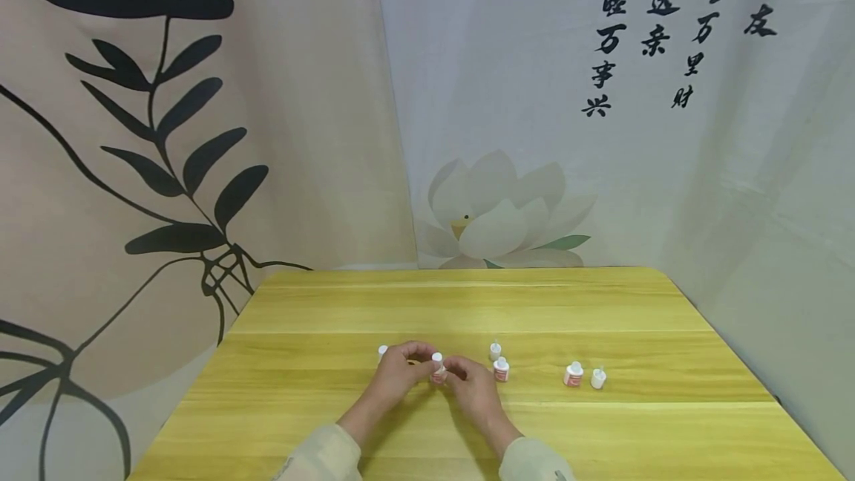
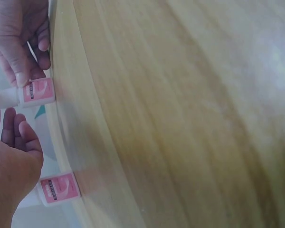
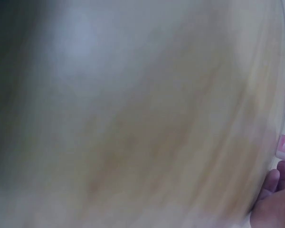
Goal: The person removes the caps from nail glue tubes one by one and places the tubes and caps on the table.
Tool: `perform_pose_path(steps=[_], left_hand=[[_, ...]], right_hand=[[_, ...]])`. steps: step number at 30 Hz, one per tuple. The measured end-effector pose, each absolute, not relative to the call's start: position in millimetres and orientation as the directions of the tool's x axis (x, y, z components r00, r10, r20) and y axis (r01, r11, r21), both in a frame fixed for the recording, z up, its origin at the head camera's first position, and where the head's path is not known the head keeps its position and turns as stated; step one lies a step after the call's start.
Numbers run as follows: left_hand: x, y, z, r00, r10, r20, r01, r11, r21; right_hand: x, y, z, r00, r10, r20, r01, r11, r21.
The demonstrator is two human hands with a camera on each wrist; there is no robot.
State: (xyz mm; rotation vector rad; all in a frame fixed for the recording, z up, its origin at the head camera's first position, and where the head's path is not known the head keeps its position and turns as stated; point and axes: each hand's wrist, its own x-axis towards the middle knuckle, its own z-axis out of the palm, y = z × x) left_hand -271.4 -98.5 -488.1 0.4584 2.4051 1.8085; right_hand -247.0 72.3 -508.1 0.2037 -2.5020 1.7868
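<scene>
Wood-grain table, yellowish [image 1: 668,362], with printed cloth hangings behind — dark leafy branch print [image 1: 163,132] beyond and to the left of the gripped bottle, pale lotus print [image 1: 508,214] beyond and slightly right of it, columns of black brush characters [image 1: 641,36] above the flower; gripped bottle [image 1: 437,373] small, white-topped, pink label, held upright between the person's two hands over the table; whether its base touches the wood, cannot tell; left hand [image 1: 398,371] on the bottle's left side, thumb and forefinger pinching its white top; right hand [image 1: 473,386] on its right side, thumb on the label in the left wrist view, fingers bent behind, gripping the body; pale sleeves [image 1: 537,460] nearer the person than the bottle; left of it, a second pink-labelled bottle [image 2: 60,188], partly hidden by the left hand in the head view; just right of it, beyond the right hand, a third bottle [image 1: 501,370] with a thin-tipped white piece [image 1: 495,351] close behind; farther right of it, a fourth bottle [image 1: 573,375] — another white tipped piece [image 1: 598,378] just beside that one; right wrist view mostly blurred tabletop.
</scene>
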Motion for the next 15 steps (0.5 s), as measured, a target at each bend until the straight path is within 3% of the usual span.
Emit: perform_pose_path(steps=[15], left_hand=[[-273.6, -98.8, -490.4, -0.950, 0.297, 0.092, 0.169, 0.247, 0.954]], right_hand=[[-246.2, 72.4, -508.4, -0.989, -0.072, 0.128, -0.144, 0.311, -0.939]])
